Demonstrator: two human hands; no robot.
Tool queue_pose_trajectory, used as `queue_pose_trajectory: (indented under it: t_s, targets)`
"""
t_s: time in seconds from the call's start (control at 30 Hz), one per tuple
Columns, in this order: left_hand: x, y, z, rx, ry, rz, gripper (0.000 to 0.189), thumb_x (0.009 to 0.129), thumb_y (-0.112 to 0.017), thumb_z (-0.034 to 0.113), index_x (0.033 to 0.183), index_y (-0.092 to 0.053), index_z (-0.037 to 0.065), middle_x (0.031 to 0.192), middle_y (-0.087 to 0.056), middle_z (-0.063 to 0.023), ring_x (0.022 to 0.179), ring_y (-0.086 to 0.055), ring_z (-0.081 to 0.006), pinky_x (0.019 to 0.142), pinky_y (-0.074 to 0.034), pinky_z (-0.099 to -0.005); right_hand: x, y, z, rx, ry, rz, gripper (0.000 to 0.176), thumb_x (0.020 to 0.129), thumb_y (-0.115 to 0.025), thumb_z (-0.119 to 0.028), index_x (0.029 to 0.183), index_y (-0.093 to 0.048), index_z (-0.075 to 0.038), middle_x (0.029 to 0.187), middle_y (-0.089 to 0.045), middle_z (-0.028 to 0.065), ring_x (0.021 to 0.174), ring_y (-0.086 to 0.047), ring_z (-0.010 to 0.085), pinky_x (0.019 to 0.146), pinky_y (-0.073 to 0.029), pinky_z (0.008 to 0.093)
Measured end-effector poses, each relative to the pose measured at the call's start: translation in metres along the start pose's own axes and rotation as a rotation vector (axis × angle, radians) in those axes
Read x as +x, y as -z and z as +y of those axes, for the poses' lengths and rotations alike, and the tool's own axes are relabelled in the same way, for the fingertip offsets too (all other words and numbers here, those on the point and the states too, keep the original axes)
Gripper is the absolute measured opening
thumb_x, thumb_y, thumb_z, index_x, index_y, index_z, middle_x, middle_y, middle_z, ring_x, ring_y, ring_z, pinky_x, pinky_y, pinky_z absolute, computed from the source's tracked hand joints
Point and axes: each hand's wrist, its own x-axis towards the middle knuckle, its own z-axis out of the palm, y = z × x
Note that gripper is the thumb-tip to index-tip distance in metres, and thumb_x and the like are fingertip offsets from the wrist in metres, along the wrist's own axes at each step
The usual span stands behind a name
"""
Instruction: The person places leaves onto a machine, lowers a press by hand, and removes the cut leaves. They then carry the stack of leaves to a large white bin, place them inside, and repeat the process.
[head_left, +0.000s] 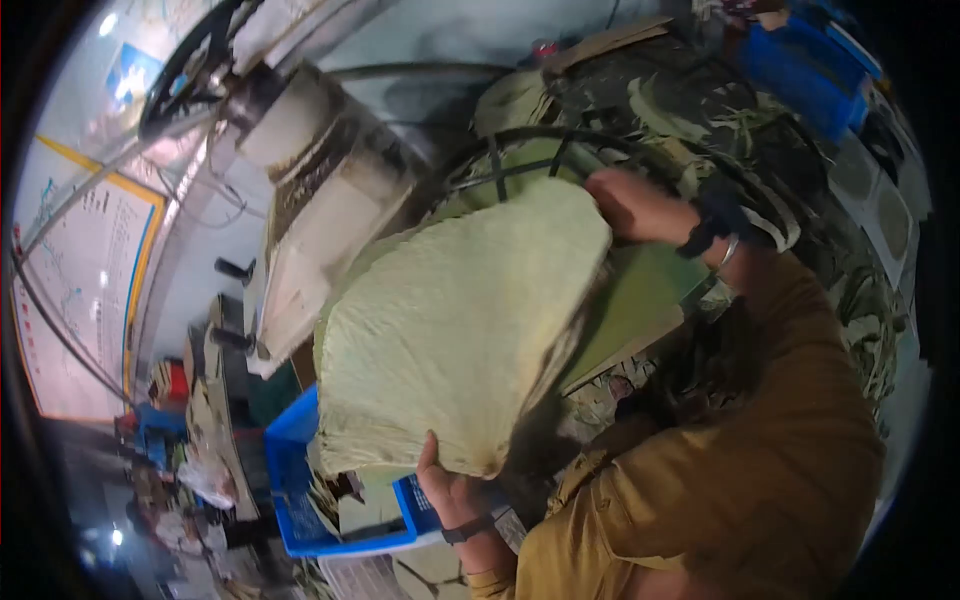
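Note:
A thick, pale green, fan-shaped bundle of folded dried leaves (460,310), which look like lotus leaves, fills the middle of the view. My left hand (452,497) grips its lower narrow end, thumb lying on top and the other fingers hidden beneath. My right hand (640,205), blurred, is closed at the upper right edge of the bundle, its fingertips partly out of sight. Under the bundle and my right hand is a green surface (640,290). A dark curved metal frame with crossbars (497,168) stands just behind the bundle's upper edge.
A blue crate (352,548) holding leaf scraps sits below the bundle. To the left stands a worn metal machine (330,230) with black handles (235,270). Loose leaves (665,110) lie heaped at the upper right, near a blue bin (805,75). A framed wall board (85,290) is far left.

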Motion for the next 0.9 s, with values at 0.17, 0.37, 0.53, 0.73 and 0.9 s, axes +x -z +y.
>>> queue_pose_trajectory:
  t_s: [0.17, 0.37, 0.53, 0.73, 0.9]
  targets:
    - [0.001, 0.020, -0.009, 0.025, -0.056, 0.143, 0.040, 0.094, -0.049, 0.011, 0.131, -0.042, -0.003, 0.131, -0.051, -0.0194, 0.120, -0.049, -0.0365, 0.102, -0.040, -0.0516, 0.037, -0.011, 0.039, -0.377, -0.217, -0.192, 0.034, 0.084, -0.056, -0.012, 0.114, -0.051, 0.002, 0.086, -0.063, 0.0227, 0.087, -0.061, 0.0403, 0.075, -0.047, 0.0492]
    - [0.008, 0.037, -0.011, 0.037, -0.068, 0.163, 0.039, 0.096, -0.048, 0.015, 0.129, -0.043, -0.004, 0.127, -0.053, -0.0208, 0.117, -0.051, -0.0373, 0.100, -0.041, -0.0525, 0.053, -0.050, 0.095, -0.083, -0.189, 0.131, 0.042, 0.081, -0.053, -0.010, 0.122, -0.050, -0.001, 0.107, -0.060, 0.0254, 0.100, -0.056, 0.0418, 0.084, -0.046, 0.0462]
    - [0.009, 0.040, -0.006, 0.084, -0.077, 0.267, 0.039, 0.096, -0.048, 0.014, 0.129, -0.043, -0.004, 0.126, -0.053, -0.0198, 0.115, -0.052, -0.0361, 0.099, -0.042, -0.0510, 0.048, -0.002, 0.138, 0.285, -0.336, 0.071, 0.039, 0.083, -0.057, -0.003, 0.121, -0.053, 0.003, 0.095, -0.063, 0.0089, 0.076, -0.055, 0.0120, 0.071, -0.047, 0.0284]
    - [0.034, 0.024, -0.007, 0.227, -0.106, 0.045, 0.038, 0.095, -0.050, 0.011, 0.129, -0.043, -0.004, 0.122, -0.056, -0.0186, 0.109, -0.057, -0.0327, 0.094, -0.048, -0.0452, 0.022, 0.103, 0.127, 0.010, -0.450, 0.154, 0.044, 0.083, -0.055, 0.001, 0.127, -0.052, -0.001, 0.073, -0.047, -0.0039, 0.061, -0.033, 0.0016, 0.054, -0.031, 0.0208]
    - [0.053, -0.027, -0.012, 0.001, 0.074, 0.006, 0.042, 0.094, -0.055, 0.014, 0.131, -0.043, 0.000, 0.123, -0.055, -0.0169, 0.109, -0.056, -0.0334, 0.091, -0.049, -0.0489, 0.056, 0.089, -0.006, 0.069, -0.365, 0.091, 0.045, 0.078, -0.057, 0.004, 0.122, -0.056, -0.005, 0.064, -0.030, -0.0090, 0.058, -0.028, 0.0014, 0.051, -0.025, 0.0209]
